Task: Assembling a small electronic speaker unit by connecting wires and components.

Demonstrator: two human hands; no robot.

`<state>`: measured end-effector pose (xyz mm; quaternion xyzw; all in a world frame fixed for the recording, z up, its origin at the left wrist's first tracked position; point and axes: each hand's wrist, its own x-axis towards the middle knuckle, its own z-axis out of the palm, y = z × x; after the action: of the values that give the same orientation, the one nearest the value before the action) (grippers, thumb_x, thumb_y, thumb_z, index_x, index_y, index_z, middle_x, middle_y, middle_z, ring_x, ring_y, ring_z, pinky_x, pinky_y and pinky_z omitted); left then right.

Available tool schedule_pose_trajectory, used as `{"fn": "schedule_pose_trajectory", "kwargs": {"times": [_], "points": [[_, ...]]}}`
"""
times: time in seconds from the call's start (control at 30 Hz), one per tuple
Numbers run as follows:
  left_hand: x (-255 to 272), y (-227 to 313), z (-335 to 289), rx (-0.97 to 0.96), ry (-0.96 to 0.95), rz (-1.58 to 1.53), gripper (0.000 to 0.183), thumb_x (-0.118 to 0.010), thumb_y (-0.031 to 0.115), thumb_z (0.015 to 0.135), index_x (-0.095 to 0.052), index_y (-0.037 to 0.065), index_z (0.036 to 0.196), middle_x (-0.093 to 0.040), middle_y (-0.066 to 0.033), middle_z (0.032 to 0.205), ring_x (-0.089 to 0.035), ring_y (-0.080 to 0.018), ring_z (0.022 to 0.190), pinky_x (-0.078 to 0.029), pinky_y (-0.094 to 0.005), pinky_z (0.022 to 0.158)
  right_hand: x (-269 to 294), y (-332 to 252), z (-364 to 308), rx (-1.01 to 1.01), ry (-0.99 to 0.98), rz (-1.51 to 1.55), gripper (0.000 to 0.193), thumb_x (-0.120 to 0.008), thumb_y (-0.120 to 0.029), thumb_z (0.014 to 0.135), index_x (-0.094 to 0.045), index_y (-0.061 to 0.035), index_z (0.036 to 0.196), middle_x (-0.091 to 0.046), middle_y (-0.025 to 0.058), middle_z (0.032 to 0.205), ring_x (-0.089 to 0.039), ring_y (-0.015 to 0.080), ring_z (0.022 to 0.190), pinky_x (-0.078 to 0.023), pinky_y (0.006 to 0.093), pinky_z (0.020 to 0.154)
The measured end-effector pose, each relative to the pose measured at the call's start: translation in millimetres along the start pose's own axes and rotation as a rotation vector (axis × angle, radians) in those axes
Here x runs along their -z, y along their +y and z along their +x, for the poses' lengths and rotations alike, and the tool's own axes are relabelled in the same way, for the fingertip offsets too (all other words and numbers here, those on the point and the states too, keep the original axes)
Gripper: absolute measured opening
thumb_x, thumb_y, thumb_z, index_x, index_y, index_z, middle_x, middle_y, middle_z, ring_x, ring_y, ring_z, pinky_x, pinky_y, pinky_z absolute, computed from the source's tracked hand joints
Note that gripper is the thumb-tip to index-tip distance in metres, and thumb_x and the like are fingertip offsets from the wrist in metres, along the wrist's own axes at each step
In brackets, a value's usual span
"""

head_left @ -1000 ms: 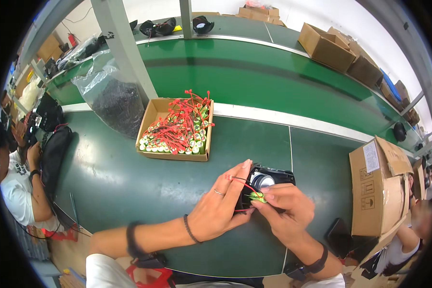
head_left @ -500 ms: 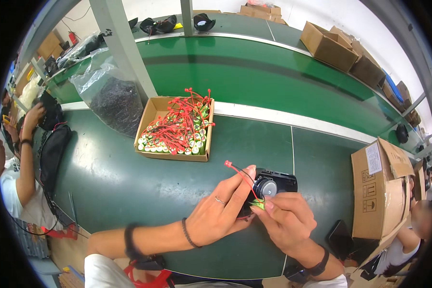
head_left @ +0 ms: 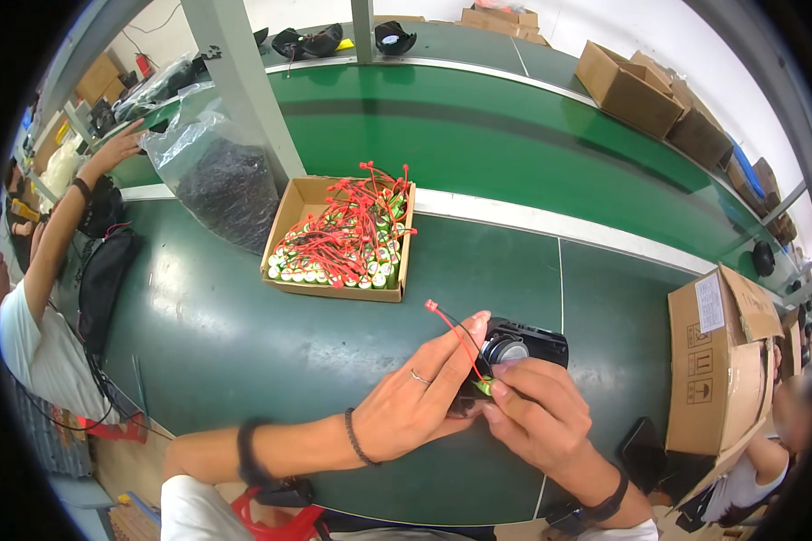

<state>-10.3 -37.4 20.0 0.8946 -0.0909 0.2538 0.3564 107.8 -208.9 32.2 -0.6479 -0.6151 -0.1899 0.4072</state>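
Bench (head_left: 216, 343): dark green, mid-frame.
Left hand (head_left: 415, 392): half-curled, we hold the black housing (head_left: 543, 341), lower centre.
Right hand (head_left: 543, 410): pinching the green battery (head_left: 484, 387) there.
Battery step: apparently seating; we need wires (head_left: 458, 331) clear.

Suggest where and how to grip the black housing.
I'd likely pinch the black housing by its right end, coming from the right: that end juts out bare, while the left hand covers its left side and the right hand is at its near part.

A black-filled transparent plastic bag (head_left: 224, 185) slumps at far left; a boxy brown cardboard carton (head_left: 720, 370) stands at right.
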Motion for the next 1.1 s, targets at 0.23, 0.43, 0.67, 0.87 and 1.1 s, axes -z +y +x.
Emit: {"fn": "schedule_pose_trajectory", "kwargs": {"times": [0.23,0.43,0.67,0.87,1.1], "points": [[1.3,-5.7,4.6,0.082,-0.018,-0.215,0.098,-0.079,-0.001,0.078,-0.02,-0.004,0.157,-0.038,-0.0281,0.153,-0.043,-0.0428,0.14,-0.04,-0.0427,0.114,9.9,0.5,0.7,-0.056,-0.11,-0.076,0.043,-0.086,-0.02,0.068,-0.073,-0.0049,0.107,-0.065,0.0149,0.122,-0.061,0.034,0.113,-0.053,0.0458,0.091],[0.4,-13.7,-2.1,0.191,-0.056,-0.564,0.086,-0.068,-0.006,0.086,-0.018,-0.001,0.157,-0.027,-0.023,0.161,-0.035,-0.0318,0.147,-0.03,-0.0412,0.12,16.3,4.2,8.0,-0.322,-0.131,-0.069,0.075,-0.089,-0.021,0.062,-0.063,-0.0048,0.13,-0.057,0.018,0.136,-0.058,0.0353,0.118,-0.05,0.0454,0.099],[-2.3,-16.9,-1.5,0.198,-0.065,-0.737,0.073,-0.061,0.004,0.095,-0.02,-0.002,0.155,-0.035,-0.0194,0.154,-0.039,-0.0279,0.144,-0.031,-0.0405,0.118,11.7,0.4,2.2,-0.384,-0.232,-0.015,0.084,-0.088,-0.01,0.059,-0.057,-0.0019,0.137,-0.057,0.0156,0.132,-0.058,0.0356,0.117,-0.051,0.0435,0.098],[7.2,-15.3,-1.5,0.369,-0.129,-0.744,0.069,-0.056,0.009,0.1,-0.018,-0.003,0.156,-0.036,-0.0192,0.153,-0.036,-0.025,0.144,-0.029,-0.038,0.119,2.4,-1.3,6.3,-0.387,-0.212,-0.004,0.086,-0.087,-0.008,0.058,-0.056,-0.0022,0.138,-0.057,0.0158,0.132,-0.057,0.0372,0.117,-0.05,0.0444,0.099],[-25.8,-21.5,0.6,0.136,-0.09,-0.695,0.069,-0.051,0.024,0.105,-0.012,0.0,0.158,-0.034,-0.0185,0.147,-0.039,-0.0259,0.135,-0.032,-0.0369,0.115,11.6,-3.9,-13.2,-0.418,-0.166,-0.14,0.077,-0.084,-0.016,0.066,-0.056,0.0035,0.136,-0.058,0.0214,0.129,-0.059,0.0359,0.119,-0.046,0.0437,0.105]]}}
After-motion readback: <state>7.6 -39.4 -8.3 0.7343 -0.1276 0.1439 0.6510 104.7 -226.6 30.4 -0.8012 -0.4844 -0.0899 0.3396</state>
